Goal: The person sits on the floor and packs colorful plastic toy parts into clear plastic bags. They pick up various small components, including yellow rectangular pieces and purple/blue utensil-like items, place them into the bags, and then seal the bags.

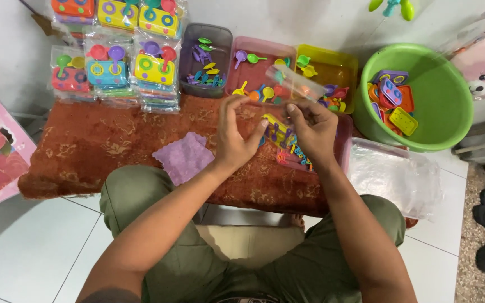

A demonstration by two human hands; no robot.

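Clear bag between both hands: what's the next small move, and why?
Probably spread the clear bag's mouth wider. Both the left hand and right hand pinch it above the toy pieces on the red cushion, and it looks empty.

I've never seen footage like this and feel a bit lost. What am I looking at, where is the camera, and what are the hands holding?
There is no machine here. The one picture comes from a camera worn on a person's head, looking down past their knees at their own two bare hands.

The left hand and right hand together hold up a small clear plastic bag, fingers pinching it. Whether anything is inside it is hard to tell.

They sit on a tiled floor in front of a rust-red patterned cloth. On it lie a purple square rag and a tray of small colourful toy pieces under the hands. Further back stand three shallow trays of toy spoons and pans, stacks of bagged toy stove sets, and a green basin holding toy stoves. A pile of clear bags lies on the right.
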